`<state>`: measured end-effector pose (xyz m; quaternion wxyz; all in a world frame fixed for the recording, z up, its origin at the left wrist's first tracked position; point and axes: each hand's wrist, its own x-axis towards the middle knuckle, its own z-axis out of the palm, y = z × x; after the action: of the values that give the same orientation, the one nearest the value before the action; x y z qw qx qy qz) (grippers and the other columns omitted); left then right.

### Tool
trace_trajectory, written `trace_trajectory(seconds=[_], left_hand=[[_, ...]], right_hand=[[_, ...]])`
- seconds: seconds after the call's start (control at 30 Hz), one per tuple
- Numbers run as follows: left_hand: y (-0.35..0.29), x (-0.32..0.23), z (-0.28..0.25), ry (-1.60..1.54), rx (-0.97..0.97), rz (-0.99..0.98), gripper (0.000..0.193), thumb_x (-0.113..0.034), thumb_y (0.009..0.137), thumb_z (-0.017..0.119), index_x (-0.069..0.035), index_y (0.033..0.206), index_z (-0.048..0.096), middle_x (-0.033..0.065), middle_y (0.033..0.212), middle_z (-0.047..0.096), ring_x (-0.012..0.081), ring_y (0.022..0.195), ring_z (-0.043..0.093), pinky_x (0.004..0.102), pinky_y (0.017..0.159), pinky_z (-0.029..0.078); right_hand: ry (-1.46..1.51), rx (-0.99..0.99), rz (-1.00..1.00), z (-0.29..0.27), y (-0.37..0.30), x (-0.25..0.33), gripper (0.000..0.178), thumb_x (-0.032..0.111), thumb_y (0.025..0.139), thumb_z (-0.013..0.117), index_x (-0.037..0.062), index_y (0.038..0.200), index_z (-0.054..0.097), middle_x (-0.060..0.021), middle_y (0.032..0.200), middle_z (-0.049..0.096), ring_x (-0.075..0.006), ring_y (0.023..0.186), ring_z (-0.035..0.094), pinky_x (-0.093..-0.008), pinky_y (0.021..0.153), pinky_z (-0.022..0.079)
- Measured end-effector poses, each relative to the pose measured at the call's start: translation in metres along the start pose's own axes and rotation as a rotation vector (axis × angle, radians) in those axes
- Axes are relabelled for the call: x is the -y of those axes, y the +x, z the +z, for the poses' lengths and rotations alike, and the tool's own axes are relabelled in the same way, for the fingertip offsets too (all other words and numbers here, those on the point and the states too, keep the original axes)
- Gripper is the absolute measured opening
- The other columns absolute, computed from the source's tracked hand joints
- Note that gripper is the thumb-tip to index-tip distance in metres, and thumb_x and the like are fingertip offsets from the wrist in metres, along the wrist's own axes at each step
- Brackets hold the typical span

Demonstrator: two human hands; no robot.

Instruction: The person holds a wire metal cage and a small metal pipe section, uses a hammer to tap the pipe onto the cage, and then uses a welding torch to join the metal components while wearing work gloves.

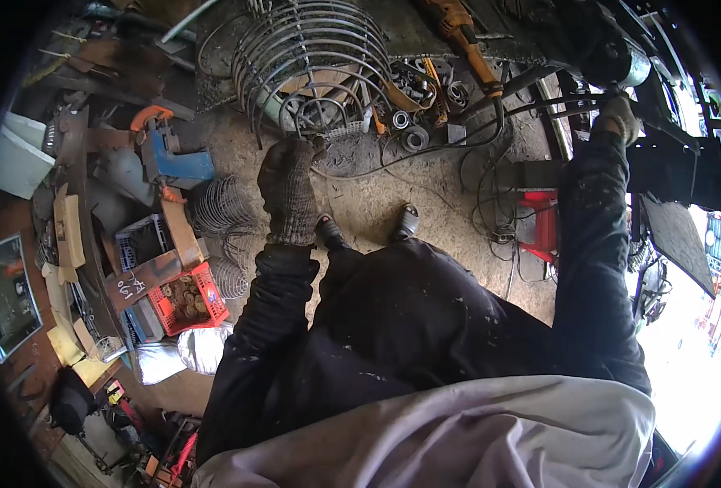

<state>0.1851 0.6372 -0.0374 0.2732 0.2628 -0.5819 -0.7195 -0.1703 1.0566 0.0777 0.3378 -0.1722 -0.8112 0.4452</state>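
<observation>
The left hand grips a wire coil; the right hand's grip is unclear. A red basket holds rusty pieces.

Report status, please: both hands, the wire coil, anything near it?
Left hand at near end of wire coil. Right hand by machine. Orange power tool beside coil.

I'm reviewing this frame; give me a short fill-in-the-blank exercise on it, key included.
1. The left hand wears a knitted ____.
2. Of the two hands, the ____ one is nearer the frame of curved metal rings.
3. In the picture, the orange power tool lies to the ____ of that frame.
4. The crate holding round pieces is coloured ____.

Missing words: glove; left; right; red.
</observation>
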Motion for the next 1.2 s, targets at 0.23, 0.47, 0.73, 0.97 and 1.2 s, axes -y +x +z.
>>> trace_trajectory(seconds=[0.23,0.47,0.73,0.97,1.2], left_hand=[[0.003,0.014,-0.004,-0.032,0.017,0.028,0.02,-0.008,0.093,0.064,0.004,0.11,0.063,0.0181,0.103,0.07,0.0283,0.095,0.07,0.0422,0.087,0.058],[0.007,0.016,-0.005,-0.307,0.048,-0.035,0.022,-0.007,0.094,0.064,0.003,0.113,0.063,0.0176,0.105,0.07,0.0268,0.093,0.07,0.0409,0.085,0.058],[0.003,0.002,0.01,-0.131,-0.074,-0.068,0.026,-0.009,0.092,0.067,0.007,0.112,0.062,0.017,0.103,0.07,0.0247,0.091,0.07,0.035,0.081,0.058],[0.003,0.015,0.003,-0.043,-0.101,0.0,0.026,-0.009,0.091,0.068,0.005,0.112,0.063,0.0148,0.102,0.071,0.0226,0.091,0.069,0.0329,0.082,0.056],[0.0,0.011,0.006,-0.092,-0.103,0.019,0.027,-0.014,0.09,0.072,0.001,0.112,0.067,0.0084,0.1,0.071,0.0167,0.091,0.067,0.0295,0.082,0.053]], right_hand=[[-0.409,0.297,-0.662,-0.115,-0.046,0.007,0.039,0.03,0.077,0.079,0.0007,0.1,0.068,-0.0088,0.093,0.072,-0.0216,0.092,0.069,-0.0377,0.082,0.052],[0.486,0.331,0.065,-0.149,-0.167,0.024,0.029,0.011,0.089,0.065,0.0016,0.117,0.061,-0.0056,0.093,0.063,-0.0139,0.082,0.064,-0.028,0.075,0.053],[0.388,0.64,-0.174,-0.148,-0.223,0.06,0.04,0.014,0.097,0.058,0.0011,0.134,0.048,-0.0055,0.103,0.062,-0.0122,0.082,0.061,-0.0243,0.067,0.049],[0.859,1.068,0.289,-0.139,-0.25,0.054,0.05,0.017,0.095,0.064,0.0019,0.138,0.044,-0.015,0.115,0.061,-0.0215,0.093,0.064,-0.0347,0.072,0.057],[0.522,1.343,0.172,-0.127,-0.258,0.061,0.054,0.018,0.094,0.066,-0.0017,0.139,0.042,-0.0135,0.122,0.061,-0.0216,0.108,0.064,-0.0356,0.092,0.052]])
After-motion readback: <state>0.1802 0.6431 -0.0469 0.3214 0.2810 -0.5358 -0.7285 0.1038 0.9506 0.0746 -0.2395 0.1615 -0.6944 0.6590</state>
